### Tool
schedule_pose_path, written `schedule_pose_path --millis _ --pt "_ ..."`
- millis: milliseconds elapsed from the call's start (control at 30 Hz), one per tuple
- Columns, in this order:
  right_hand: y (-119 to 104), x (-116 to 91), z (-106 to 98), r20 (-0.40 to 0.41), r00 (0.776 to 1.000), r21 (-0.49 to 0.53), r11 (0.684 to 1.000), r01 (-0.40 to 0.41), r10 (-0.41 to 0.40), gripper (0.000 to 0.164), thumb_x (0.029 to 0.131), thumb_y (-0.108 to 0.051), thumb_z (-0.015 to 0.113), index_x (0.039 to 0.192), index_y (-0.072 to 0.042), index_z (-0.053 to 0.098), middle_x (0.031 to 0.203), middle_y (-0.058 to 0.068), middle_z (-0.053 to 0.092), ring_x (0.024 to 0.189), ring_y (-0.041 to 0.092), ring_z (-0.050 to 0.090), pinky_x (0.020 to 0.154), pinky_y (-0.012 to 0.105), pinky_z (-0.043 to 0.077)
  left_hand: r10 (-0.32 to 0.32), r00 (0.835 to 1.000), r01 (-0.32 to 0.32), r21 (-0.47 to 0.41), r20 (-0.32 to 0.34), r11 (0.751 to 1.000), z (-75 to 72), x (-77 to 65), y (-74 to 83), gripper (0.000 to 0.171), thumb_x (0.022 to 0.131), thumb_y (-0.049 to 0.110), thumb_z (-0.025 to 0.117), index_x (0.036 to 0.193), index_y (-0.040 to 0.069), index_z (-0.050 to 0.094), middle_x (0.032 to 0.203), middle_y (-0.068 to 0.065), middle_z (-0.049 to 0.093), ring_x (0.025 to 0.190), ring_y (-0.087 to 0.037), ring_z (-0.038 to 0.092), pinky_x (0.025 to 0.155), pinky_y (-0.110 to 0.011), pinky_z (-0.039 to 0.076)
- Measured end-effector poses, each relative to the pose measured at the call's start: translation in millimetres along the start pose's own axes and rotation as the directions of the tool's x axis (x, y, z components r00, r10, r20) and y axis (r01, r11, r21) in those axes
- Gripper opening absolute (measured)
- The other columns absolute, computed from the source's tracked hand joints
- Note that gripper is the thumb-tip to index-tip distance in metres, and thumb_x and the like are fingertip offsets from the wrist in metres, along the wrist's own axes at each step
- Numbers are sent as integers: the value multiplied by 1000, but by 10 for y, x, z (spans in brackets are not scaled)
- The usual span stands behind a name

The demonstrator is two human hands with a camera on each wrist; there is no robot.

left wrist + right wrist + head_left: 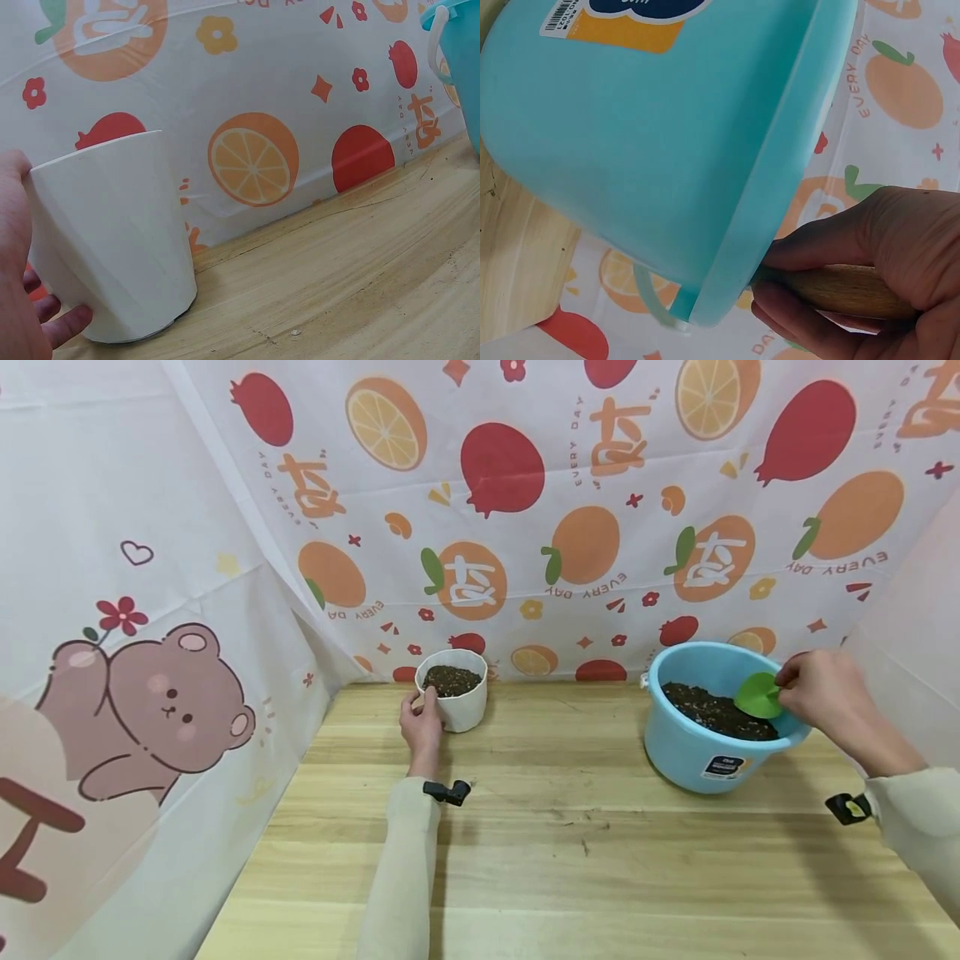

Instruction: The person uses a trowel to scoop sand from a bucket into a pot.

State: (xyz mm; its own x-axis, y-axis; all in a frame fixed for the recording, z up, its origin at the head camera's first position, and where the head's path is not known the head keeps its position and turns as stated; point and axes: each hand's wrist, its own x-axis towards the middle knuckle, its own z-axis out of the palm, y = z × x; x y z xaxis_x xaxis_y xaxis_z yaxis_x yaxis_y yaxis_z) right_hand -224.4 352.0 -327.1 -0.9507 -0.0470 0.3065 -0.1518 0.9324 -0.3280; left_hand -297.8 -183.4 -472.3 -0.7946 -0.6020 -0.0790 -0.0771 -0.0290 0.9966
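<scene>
My left hand grips a white plant pot from its near left side, thumb up by the rim and fingers around the wall. Dark soil lies inside this pot, which stands upright on the table. Over on the right, my right hand holds a small trowel by its wooden handle. The trowel's green blade is inside a light blue bucket, right at the dark soil there. In the right wrist view the bucket's wall hides the blade.
Both containers stand toward the back of the wooden table, close to a fruit-print cloth. A bear-print cloth hangs at the left. Dark soil crumbs are scattered mid-table. The bucket has a pale handle at its side.
</scene>
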Motion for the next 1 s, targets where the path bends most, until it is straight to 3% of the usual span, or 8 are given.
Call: schedule_pose_path --millis 300,533,767,867,1000 --pt "-53 -8 10 -3 999 -75 996 53 -53 17 67 4 63 80 11 72 77 27 69 63 32 59 51 35 43 0 1000 0 -9 2 1000 -9 -11 -7 52 97 49 61 139 18 56 100 -2 53 81 -13 53 64 -20 50" --pt "-133 -25 41 -33 994 -148 984 96 -102 12 70 5 59 66 1 70 64 16 61 59 25 46 53 33 31 5 1000 -5 -12 1 1000 -6 -25 3 51 97 47 62 138 17 56 99 -2 53 82 -12 53 61 -17 49" --pt "-150 -19 24 -3 997 -153 985 75 -77 10 68 5 60 68 3 69 66 18 62 59 27 49 52 35 35 6 1000 -6 -16 1 1000 -7 -25 -3 52 97 48 61 138 17 56 97 -1 53 77 -11 52 60 -17 49" --pt "-162 -29 13 6 998 -147 987 65 -65 9 68 5 59 66 2 67 64 15 58 60 27 45 51 33 32 8 1000 -8 -16 -4 1000 -5 -21 -5 52 96 50 61 137 18 57 96 0 52 76 -11 52 60 -18 49" --pt "-200 -48 14 -1 998 -154 986 61 -62 17 69 6 55 57 -5 56 59 7 41 59 23 36 53 31 25 8 1000 -8 -21 -6 1000 -2 -16 -18 52 96 50 62 137 18 57 97 0 53 78 -11 53 60 -18 49"
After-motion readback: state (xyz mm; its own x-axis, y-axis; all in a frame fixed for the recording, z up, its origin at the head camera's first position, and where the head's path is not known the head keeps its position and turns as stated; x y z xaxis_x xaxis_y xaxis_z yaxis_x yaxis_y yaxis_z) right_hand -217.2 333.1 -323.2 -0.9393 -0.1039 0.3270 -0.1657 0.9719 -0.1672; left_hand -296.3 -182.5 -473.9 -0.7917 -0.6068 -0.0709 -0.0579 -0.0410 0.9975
